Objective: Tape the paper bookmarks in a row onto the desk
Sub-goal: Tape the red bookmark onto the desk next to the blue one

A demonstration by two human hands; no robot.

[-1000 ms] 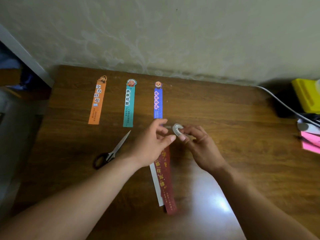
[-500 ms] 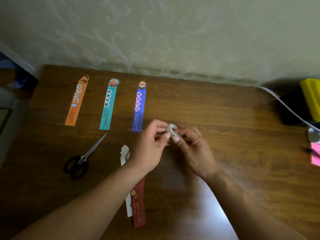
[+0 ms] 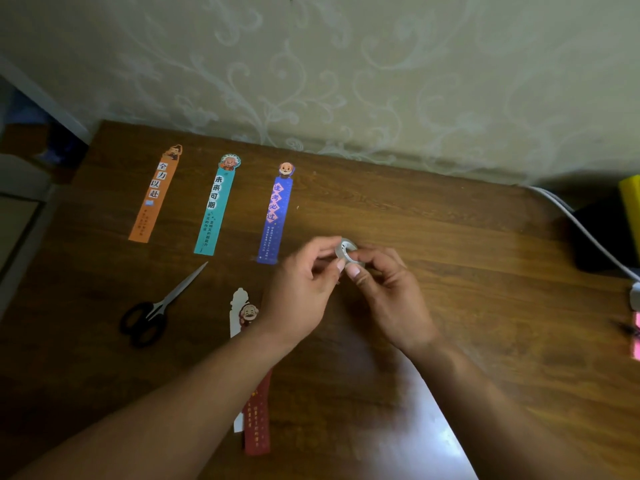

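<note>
Your right hand (image 3: 391, 296) gripped the small tape roll (image 3: 347, 250) over the worktop (image 3: 467, 237), while your left hand (image 3: 301, 292) pinched its edge. Beyond them the orange bookmark (image 3: 154, 199), teal bookmark (image 3: 216, 209) and blue bookmark (image 3: 275, 216) lay in a row; a red bookmark (image 3: 258, 427) lay under your left forearm, scissors (image 3: 157, 308) to its left.

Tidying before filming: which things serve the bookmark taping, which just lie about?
Job: clear tape roll; orange paper bookmark; teal paper bookmark; blue paper bookmark; red paper bookmark; white bookmark-shaped paper; black-handled scissors.
Idle: white cable; yellow box; pink paper.
</note>
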